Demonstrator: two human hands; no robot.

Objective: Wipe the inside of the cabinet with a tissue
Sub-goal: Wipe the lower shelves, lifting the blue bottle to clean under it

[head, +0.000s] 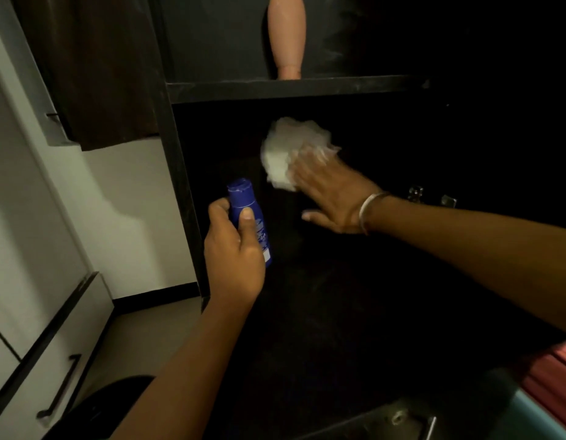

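Note:
A dark cabinet (186, 185) stands open in front of me, its inside nearly black. Deep in the lower compartment, my right hand (332, 192) presses a crumpled white tissue (284, 154) against the dark surface with fingers spread flat; hand and tissue are blurred. A metal bangle sits on that wrist. My left hand (234, 249) grips a blue bottle (248, 214) upright at the cabinet's left front edge, thumb across its label. The bottle's top looks open.
A shelf board (291, 87) caps the compartment, with a peach-coloured bottle (287, 36) on it. Metal hinges (431, 196) sit at the right. White drawers with a dark handle (60, 389) are at the left. A pink and blue object (551, 382) lies at the lower right.

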